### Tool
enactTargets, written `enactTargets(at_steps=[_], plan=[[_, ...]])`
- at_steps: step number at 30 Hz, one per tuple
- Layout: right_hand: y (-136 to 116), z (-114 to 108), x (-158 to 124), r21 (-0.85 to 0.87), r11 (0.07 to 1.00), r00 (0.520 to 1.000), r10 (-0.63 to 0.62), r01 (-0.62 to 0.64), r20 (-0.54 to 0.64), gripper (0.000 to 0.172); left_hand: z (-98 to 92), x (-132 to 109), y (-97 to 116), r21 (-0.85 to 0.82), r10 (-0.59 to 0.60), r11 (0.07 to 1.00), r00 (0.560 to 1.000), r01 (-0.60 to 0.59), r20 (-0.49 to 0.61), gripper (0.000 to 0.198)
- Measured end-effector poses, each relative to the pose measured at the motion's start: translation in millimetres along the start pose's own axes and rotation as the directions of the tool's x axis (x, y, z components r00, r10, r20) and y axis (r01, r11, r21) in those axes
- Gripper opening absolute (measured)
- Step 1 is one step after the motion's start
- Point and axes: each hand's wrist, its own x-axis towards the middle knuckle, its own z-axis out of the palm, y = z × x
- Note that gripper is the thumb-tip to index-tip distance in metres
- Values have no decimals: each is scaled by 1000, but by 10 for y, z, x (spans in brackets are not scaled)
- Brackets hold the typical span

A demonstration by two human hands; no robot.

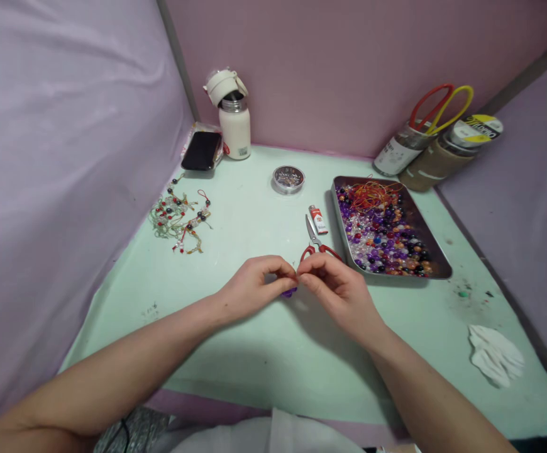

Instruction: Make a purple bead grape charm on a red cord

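Observation:
Over the middle of the table my left hand [259, 284] and my right hand [337, 289] meet, fingertips pinched close together. Purple beads [290, 292] hang just below my left fingertips, so that hand is closed on them or on their string, which is too fine to make out. Whatever my right thumb and forefinger pinch is too small to name. Just beyond my right hand lie red-handled scissors [314, 236], their handles partly covered by it, and a red and white lighter [317, 220].
On the right stands a metal tray [431, 255] of mixed beads and orange cord [372, 196]. A small round case [288, 179] sits behind. Beaded strings [179, 217], a phone [202, 151] and a white bottle [234, 129] are left; jars [398, 151] and a white glove [495, 355], right.

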Motion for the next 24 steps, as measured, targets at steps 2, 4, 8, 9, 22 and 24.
enactTargets(at_steps=[2, 4, 8, 9, 22, 24], plan=[[4, -23, 2, 65, 998, 993, 8, 0, -122, 12, -7, 3, -27, -90, -22, 996, 1000, 23, 13, 8], [33, -57, 19, 51, 999, 972, 27, -15, -233, 15, -15, 12, -58, -186, -63, 980, 998, 67, 29, 10], [131, -100, 77, -159, 986, 991, 28, -49, -131, 14, -25, 38, -104, -273, -96, 957, 995, 102, 34, 12], [151, -99, 89, -213, 976, 998, 19, -33, -64, 14, -25, 42, -112, -279, -94, 955, 995, 100, 33, 12], [153, -40, 67, -290, 957, 998, 41, -27, 44, 13, -24, 43, -138, -282, -53, 958, 999, 51, 0, 18], [156, -36, 64, -282, 958, 999, 51, -50, -3, 12, -17, 45, -151, -316, -58, 948, 998, 50, -16, 19]])
